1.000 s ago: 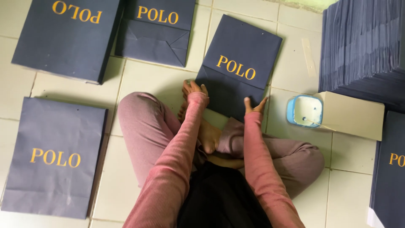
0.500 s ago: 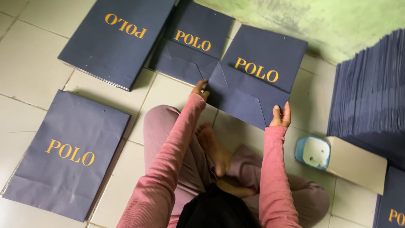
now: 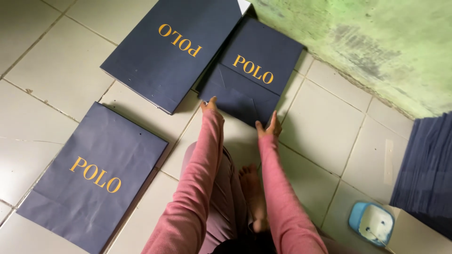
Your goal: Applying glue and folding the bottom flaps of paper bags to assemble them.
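Flat navy paper bag with gold lettering (image 3: 252,77) laid on tiled floor (image 3: 325,117) by green wall (image 3: 376,42), near edge pressed by left hand (image 3: 209,104) and right hand (image 3: 269,126), fingers flat and together, larger navy bags (image 3: 174,51) alongside

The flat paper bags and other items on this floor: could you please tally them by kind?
Navy paper bags lying flat: 3 (one under both hands, one beside it, one near the left knee)
Stack of navy sheets: 1
Small blue dish: 1
Total: 5
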